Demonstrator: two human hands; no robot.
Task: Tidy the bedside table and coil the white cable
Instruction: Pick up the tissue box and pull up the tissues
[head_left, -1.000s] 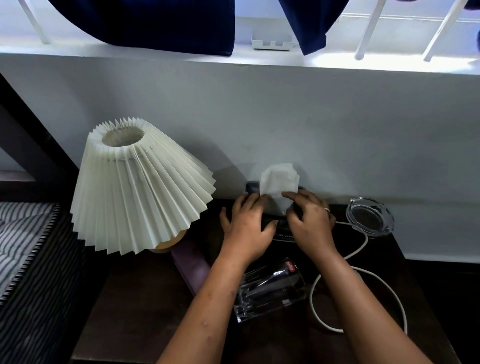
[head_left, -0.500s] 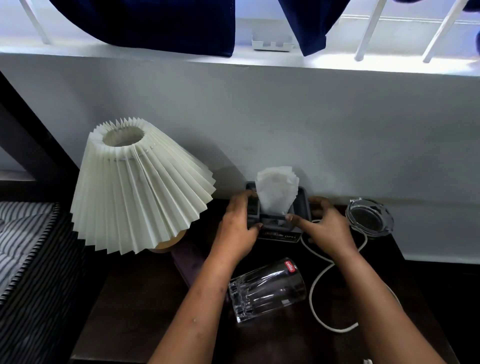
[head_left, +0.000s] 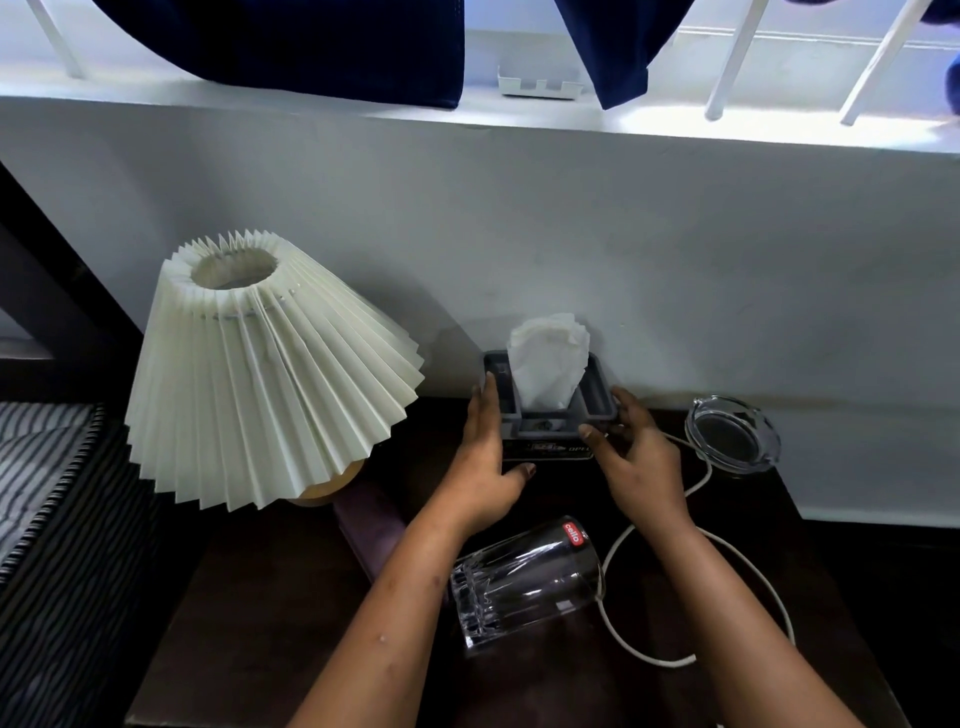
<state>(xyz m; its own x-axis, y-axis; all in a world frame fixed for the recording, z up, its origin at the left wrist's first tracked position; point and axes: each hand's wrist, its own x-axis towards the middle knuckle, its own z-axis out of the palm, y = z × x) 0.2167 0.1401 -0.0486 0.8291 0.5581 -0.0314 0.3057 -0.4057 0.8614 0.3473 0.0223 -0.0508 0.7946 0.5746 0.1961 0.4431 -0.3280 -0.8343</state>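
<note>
Tumbler (head_left: 524, 582) lies toppled before tissue box (head_left: 597, 400); lamp (head_left: 270, 374) left, ashtray (head_left: 732, 436) right.

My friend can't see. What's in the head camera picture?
Two hands steady a grey tissue box at the back of a dark bedside table: the left hand flat against its side, the right hand curled round its corner. In front lie a tipped-over glass and a loose white cable; a pleated lamp stands left.

The white cable (head_left: 665, 662) vanishes under the right forearm (head_left: 753, 623), and the lamp's base (head_left: 322, 491) hides beneath its shade (head_left: 260, 374).
</note>
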